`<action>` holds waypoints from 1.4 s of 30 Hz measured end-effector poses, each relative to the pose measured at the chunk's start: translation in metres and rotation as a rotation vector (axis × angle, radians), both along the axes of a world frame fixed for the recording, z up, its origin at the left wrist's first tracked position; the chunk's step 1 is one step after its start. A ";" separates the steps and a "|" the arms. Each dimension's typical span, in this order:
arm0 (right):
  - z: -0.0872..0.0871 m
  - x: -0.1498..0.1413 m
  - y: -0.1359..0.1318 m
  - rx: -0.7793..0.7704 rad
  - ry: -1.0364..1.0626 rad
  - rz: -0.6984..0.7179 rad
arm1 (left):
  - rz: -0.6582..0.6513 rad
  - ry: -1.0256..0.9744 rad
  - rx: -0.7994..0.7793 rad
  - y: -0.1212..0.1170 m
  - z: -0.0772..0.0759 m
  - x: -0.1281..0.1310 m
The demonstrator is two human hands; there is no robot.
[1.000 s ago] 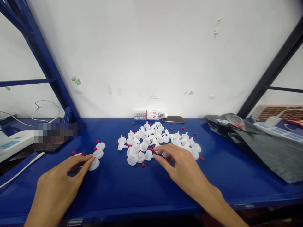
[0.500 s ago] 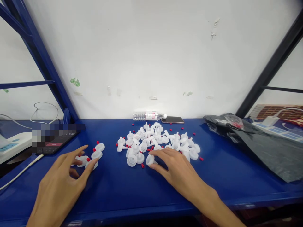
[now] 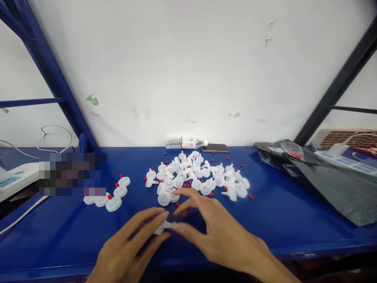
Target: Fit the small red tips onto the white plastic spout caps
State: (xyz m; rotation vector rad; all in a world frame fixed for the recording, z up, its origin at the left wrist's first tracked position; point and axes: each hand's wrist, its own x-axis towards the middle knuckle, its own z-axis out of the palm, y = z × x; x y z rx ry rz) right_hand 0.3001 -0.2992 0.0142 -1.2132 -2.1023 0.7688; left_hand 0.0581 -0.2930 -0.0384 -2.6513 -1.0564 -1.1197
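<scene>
My left hand (image 3: 137, 239) is closed on a white plastic nozzle cap (image 3: 163, 226), a round cap with a narrow spout, held just above the table's front part with the spout pointing right. My right hand (image 3: 206, 228) is open, its thumb at the spout's tip and its forefinger stretched over the near edge of a pile of white nozzle caps (image 3: 178, 181). Close to that forefinger lies a small red tip cap (image 3: 177, 204). On the left, several white nozzle caps with red tips (image 3: 113, 203) form a group on the blue table (image 3: 141, 251).
Behind the pile, a clear plastic bottle (image 3: 173, 143) lies beside a phone (image 3: 215, 148) against the wall. A black plastic bag (image 3: 326, 188) covers the right side. Far left are a white power strip (image 3: 25, 176) and a cable (image 3: 26, 214).
My left hand has left the group on the left and moved to the middle. My right hand has brought a nozzle cap from the pile towards me, and the left hand now holds it.
</scene>
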 end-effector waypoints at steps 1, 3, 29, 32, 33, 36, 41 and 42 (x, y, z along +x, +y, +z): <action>-0.003 0.000 0.004 0.050 -0.012 -0.026 | 0.046 -0.036 0.003 0.003 0.001 0.000; -0.012 -0.001 0.013 0.159 -0.074 -0.064 | 0.124 -0.099 -0.008 0.007 0.003 0.002; 0.005 -0.002 0.008 -0.055 0.575 -0.069 | -0.037 -0.278 -0.304 -0.014 0.014 0.018; 0.004 -0.010 0.004 -0.101 0.598 -0.018 | -0.065 -0.300 -0.345 -0.013 0.013 0.020; 0.002 -0.013 0.003 -0.109 0.598 -0.005 | -0.068 -0.308 -0.359 -0.013 0.012 0.020; -0.004 -0.021 0.002 -0.115 0.607 -0.003 | -0.036 -0.329 -0.383 -0.013 0.012 0.020; -0.010 -0.024 0.004 -0.189 0.661 -0.017 | 0.045 -0.422 -0.373 -0.015 0.007 0.018; -0.010 -0.024 0.004 -0.201 0.671 -0.021 | 0.045 -0.425 -0.365 -0.015 0.006 0.018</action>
